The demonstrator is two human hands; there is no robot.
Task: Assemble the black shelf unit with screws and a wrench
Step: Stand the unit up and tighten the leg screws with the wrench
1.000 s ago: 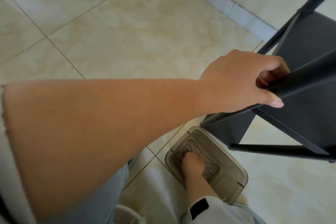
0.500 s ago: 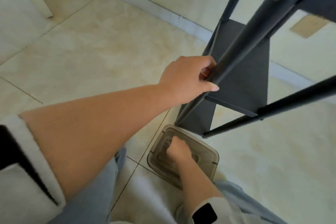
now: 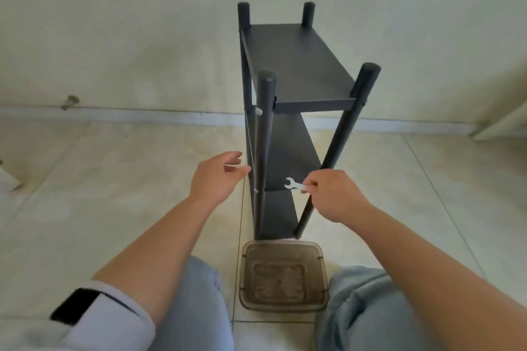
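Head view, looking down at a tiled floor (image 3: 114, 179) before a pale wall. The black shelf unit (image 3: 288, 134) stands upright on the floor, four round posts rising past its top shelf; two lower shelves show beneath. Silver screw heads mark the near left post, one (image 3: 259, 112) just under the top shelf and one lower down, level with the middle shelf. The right hand (image 3: 332, 194) pinches a small flat silver wrench (image 3: 295, 186) between thumb and fingertips; its open-ended jaw points left, in front of the middle shelf's near edge, beside the near right post. The left hand (image 3: 216, 177) hangs released, fingers loosely curved and grasping nothing, its fingertips just beside the near left post; contact cannot be told. A translucent brown plastic container (image 3: 282, 276) lies on the floor between the person's knees, just in front of the unit's near feet.
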